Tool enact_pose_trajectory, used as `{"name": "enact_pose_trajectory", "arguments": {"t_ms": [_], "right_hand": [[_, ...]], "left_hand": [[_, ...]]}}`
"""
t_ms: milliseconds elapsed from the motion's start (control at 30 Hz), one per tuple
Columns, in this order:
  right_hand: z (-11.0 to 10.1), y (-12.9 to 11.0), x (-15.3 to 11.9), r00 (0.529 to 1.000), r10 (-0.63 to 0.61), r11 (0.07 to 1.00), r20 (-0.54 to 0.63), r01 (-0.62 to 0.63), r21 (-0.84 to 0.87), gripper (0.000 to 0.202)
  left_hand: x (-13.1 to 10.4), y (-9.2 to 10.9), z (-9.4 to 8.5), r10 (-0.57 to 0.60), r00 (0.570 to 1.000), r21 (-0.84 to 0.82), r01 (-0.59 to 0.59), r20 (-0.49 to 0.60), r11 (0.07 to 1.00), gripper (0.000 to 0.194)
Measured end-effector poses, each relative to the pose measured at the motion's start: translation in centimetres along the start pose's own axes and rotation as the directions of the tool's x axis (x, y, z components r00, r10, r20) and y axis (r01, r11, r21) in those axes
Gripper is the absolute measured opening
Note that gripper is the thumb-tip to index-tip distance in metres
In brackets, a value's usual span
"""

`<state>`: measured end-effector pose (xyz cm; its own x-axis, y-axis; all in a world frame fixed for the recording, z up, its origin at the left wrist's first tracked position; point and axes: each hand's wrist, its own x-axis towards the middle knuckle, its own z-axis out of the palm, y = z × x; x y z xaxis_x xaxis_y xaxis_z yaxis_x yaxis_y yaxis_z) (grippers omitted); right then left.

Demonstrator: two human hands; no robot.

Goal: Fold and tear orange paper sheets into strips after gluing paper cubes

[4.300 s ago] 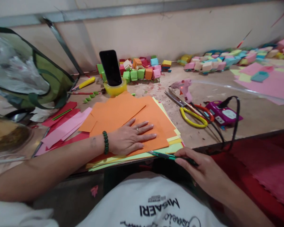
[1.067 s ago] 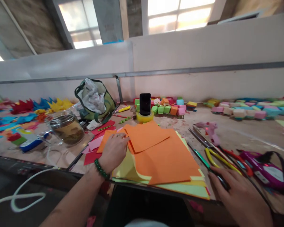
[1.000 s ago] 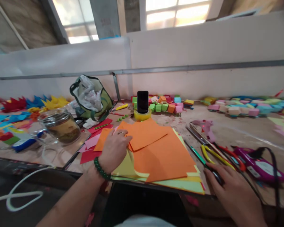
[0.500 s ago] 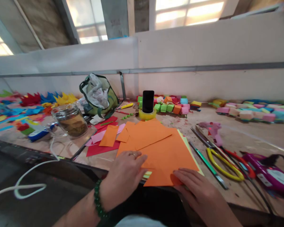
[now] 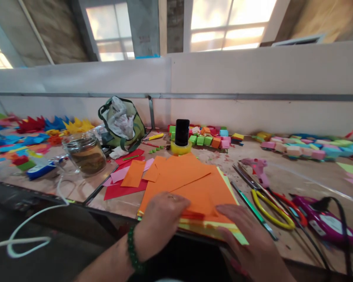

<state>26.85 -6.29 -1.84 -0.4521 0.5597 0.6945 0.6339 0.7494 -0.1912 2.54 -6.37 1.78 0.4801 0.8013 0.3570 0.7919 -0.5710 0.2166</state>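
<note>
Orange paper sheets [image 5: 179, 172] lie stacked over yellow-green ones at the table's front edge. My left hand [image 5: 164, 215], with a green bead bracelet at the wrist, has its fingers closed on a small orange paper piece [image 5: 194, 207], which is blurred by motion. On the right side of the stack, my right hand [image 5: 244, 223] is open, its fingers stretched out beside that piece and its thumb apart below. Smaller orange, pink and red papers [image 5: 126, 190] are spread left of the stack.
Right of the stack lie a green cutter [image 5: 254, 211], yellow-handled scissors [image 5: 272, 215], a pink glue gun [image 5: 259, 168] and a purple device [image 5: 326, 223]. A phone [image 5: 182, 132] stands in a tape roll [image 5: 181, 148] behind. Left are a glass jar [image 5: 86, 154] and a bag [image 5: 129, 125].
The loose orange piece at the front edge has moved up onto the stack, between my hands. My left hand has closed on it. The view has shifted slightly.
</note>
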Motion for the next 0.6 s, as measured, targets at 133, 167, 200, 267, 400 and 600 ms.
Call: {"name": "enact_pose_trajectory", "arguments": {"t_ms": [133, 167, 200, 267, 400, 600], "right_hand": [[0.3, 2.2, 2.4, 0.993, 0.077, 0.978, 0.085, -0.059, -0.2, 0.029], [0.8, 2.7, 3.4, 0.986, 0.074, 0.969, 0.148, -0.036, -0.245, 0.032], [1.5, 3.1, 4.6, 0.974, 0.07, 0.958, 0.215, -0.006, -0.288, 0.036], [3.2, 3.7, 7.1, 0.922, 0.055, 0.933, 0.383, 0.089, -0.347, 0.047], [6.8, 5.0, 11.3, 0.791, 0.004, 0.888, 0.611, 0.278, -0.366, 0.055], [6.8, 5.5, 12.7, 0.77, 0.024, 0.859, 0.637, 0.31, -0.407, 0.034]], "left_hand": [[-0.8, -5.6, -1.6, -0.199, 0.898, 0.132, 0.269, -0.393, 0.954, 0.038], [-0.8, -6.8, -1.6, -0.238, 0.876, 0.182, 0.338, -0.42, 0.923, 0.038], [-0.8, -8.0, -1.5, -0.273, 0.875, 0.23, 0.384, -0.399, 0.894, 0.039], [-0.6, -9.6, -0.6, -0.378, 0.896, 0.313, 0.437, -0.233, 0.843, 0.037], [-0.8, -10.8, 1.6, -0.417, 0.909, 0.357, 0.385, 0.015, 0.851, 0.032], [-2.0, -9.4, 0.4, -0.382, 0.923, 0.359, 0.371, -0.043, 0.856, 0.031]]}}
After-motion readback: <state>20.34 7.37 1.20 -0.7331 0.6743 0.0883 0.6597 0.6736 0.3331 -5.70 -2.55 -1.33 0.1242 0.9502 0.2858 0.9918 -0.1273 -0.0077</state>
